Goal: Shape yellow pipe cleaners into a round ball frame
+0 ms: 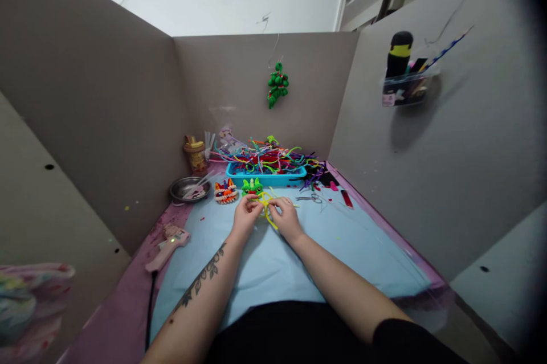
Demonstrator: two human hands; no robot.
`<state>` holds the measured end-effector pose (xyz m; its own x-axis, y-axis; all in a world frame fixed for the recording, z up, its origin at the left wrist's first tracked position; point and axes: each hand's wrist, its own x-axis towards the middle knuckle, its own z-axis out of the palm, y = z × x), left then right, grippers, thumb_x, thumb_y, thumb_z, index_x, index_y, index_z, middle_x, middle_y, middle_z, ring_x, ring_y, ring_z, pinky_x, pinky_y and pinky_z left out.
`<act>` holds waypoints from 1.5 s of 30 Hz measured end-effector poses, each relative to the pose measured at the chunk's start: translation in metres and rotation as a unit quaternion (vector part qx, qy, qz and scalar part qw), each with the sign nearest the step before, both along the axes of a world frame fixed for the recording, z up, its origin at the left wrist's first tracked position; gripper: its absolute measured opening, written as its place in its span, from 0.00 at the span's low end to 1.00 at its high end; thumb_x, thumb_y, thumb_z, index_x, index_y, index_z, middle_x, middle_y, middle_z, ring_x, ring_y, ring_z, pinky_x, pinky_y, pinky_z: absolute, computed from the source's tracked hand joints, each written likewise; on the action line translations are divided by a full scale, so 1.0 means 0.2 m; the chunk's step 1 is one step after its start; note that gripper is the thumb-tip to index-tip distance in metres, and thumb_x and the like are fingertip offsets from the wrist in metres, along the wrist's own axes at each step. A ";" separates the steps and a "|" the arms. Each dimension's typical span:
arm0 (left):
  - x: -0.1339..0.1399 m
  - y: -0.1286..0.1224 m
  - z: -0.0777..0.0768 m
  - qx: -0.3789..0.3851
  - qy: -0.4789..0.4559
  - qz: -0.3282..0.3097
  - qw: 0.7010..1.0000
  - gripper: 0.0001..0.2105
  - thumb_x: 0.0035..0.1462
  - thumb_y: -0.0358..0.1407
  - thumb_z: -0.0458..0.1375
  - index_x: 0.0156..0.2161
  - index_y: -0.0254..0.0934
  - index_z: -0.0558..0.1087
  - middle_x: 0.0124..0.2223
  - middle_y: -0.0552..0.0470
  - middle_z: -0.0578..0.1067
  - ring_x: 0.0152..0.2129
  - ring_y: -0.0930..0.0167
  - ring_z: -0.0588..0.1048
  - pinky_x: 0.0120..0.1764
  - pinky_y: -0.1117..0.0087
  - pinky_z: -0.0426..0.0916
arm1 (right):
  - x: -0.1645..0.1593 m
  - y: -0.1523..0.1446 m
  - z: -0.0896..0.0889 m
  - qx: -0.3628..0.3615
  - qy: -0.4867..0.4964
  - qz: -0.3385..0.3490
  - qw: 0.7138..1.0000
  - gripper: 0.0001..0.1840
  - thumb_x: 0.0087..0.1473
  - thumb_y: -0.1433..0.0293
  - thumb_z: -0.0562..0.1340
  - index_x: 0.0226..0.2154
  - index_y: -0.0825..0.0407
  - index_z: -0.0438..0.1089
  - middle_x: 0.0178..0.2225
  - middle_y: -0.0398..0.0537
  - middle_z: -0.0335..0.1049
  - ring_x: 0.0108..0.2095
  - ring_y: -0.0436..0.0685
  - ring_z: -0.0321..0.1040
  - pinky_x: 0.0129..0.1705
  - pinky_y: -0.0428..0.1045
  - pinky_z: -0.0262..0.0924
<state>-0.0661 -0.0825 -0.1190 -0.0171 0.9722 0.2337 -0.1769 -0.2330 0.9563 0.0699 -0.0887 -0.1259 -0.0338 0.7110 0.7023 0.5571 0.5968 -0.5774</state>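
Between my two hands is a bent yellow pipe cleaner (272, 223), its strands looping above and below the fingers. My left hand (248, 217) pinches it from the left with thumb and fingertips. From the other side my right hand (285, 219) grips it the same way, close to the left fingertips. Just beyond the left hand sits a green pipe-cleaner animal head (252, 186). An orange and white one with a toothed mouth (225, 192) stands to its left. Scissors (311, 198) lie to the right of my right hand.
A blue tray (267, 180) heaped with colourful pipe cleaners stands at the back. A metal bowl (190, 189) and a lidded cup (196, 158) are back left. A pink glue gun (171, 247) with a black cord lies left. Grey panels enclose the table; a green ornament (278, 86) hangs behind.
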 end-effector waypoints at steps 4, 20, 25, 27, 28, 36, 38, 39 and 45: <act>0.00 0.01 -0.02 0.027 0.015 -0.003 1.000 0.18 0.42 0.37 0.62 0.38 0.35 0.64 0.26 0.54 0.72 0.22 0.75 0.70 0.28 0.75 0.62 | 0.00 0.00 -0.01 -0.010 0.016 0.000 1.000 0.06 0.50 0.71 0.56 0.27 0.50 0.68 0.29 0.46 0.70 0.35 0.55 0.63 0.41 0.52 0.55; 0.01 -0.01 -0.04 0.060 0.062 -0.030 0.996 0.18 0.44 0.39 0.61 0.40 0.36 0.63 0.25 0.55 0.71 0.19 0.78 0.67 0.23 0.77 0.58 | 0.00 0.01 -0.01 -0.034 0.083 -0.010 0.996 0.09 0.49 0.69 0.56 0.21 0.51 0.67 0.25 0.45 0.68 0.31 0.54 0.63 0.38 0.50 0.56; 0.01 -0.02 -0.02 0.051 0.058 -0.022 0.997 0.19 0.44 0.39 0.61 0.40 0.37 0.61 0.25 0.56 0.71 0.17 0.79 0.65 0.21 0.78 0.55 | 0.01 0.02 -0.02 -0.039 0.079 0.011 0.996 0.08 0.48 0.69 0.56 0.21 0.51 0.67 0.25 0.45 0.68 0.31 0.54 0.62 0.37 0.50 0.57; 0.01 -0.02 -0.02 0.047 0.060 -0.014 0.997 0.19 0.43 0.39 0.61 0.39 0.37 0.61 0.25 0.57 0.70 0.16 0.79 0.64 0.21 0.78 0.54 | 0.01 0.02 -0.03 -0.050 0.089 0.018 0.995 0.08 0.48 0.69 0.57 0.21 0.51 0.68 0.24 0.44 0.67 0.31 0.53 0.62 0.36 0.49 0.57; 0.01 -0.02 -0.01 0.045 0.061 -0.012 0.997 0.19 0.43 0.39 0.62 0.39 0.37 0.61 0.25 0.57 0.70 0.16 0.79 0.64 0.21 0.78 0.54 | 0.01 0.03 -0.03 -0.057 0.095 0.023 0.994 0.08 0.47 0.69 0.57 0.20 0.51 0.67 0.24 0.44 0.66 0.30 0.53 0.62 0.36 0.49 0.57; 0.01 -0.02 -0.02 0.065 0.091 0.008 0.994 0.17 0.43 0.36 0.60 0.38 0.37 0.61 0.26 0.57 0.70 0.15 0.79 0.62 0.21 0.78 0.54 | -0.02 0.08 -0.10 -0.110 0.142 0.010 0.984 0.07 0.44 0.70 0.58 0.18 0.52 0.66 0.32 0.46 0.58 0.34 0.54 0.61 0.36 0.49 0.60; 0.01 -0.01 -0.03 0.069 0.096 0.009 0.993 0.17 0.43 0.36 0.60 0.38 0.38 0.61 0.26 0.57 0.70 0.15 0.79 0.62 0.21 0.78 0.55 | -0.02 0.09 -0.11 -0.113 0.142 0.010 0.983 0.07 0.44 0.70 0.58 0.18 0.52 0.66 0.33 0.47 0.58 0.36 0.55 0.61 0.39 0.50 0.59; 0.01 -0.01 -0.04 0.070 0.097 0.009 0.993 0.17 0.43 0.36 0.60 0.38 0.38 0.61 0.26 0.57 0.70 0.15 0.79 0.62 0.21 0.78 0.55 | -0.02 0.10 -0.12 -0.115 0.144 0.013 0.983 0.07 0.44 0.70 0.58 0.18 0.52 0.66 0.33 0.47 0.58 0.37 0.55 0.61 0.40 0.50 0.59; 0.01 0.00 -0.03 0.065 0.080 0.024 0.994 0.16 0.45 0.36 0.59 0.40 0.38 0.59 0.26 0.56 0.71 0.18 0.77 0.66 0.23 0.77 0.58 | 0.01 0.07 -0.08 -0.120 0.154 0.029 0.980 0.08 0.47 0.69 0.56 0.26 0.52 0.70 0.33 0.47 0.62 0.35 0.54 0.63 0.35 0.49 0.59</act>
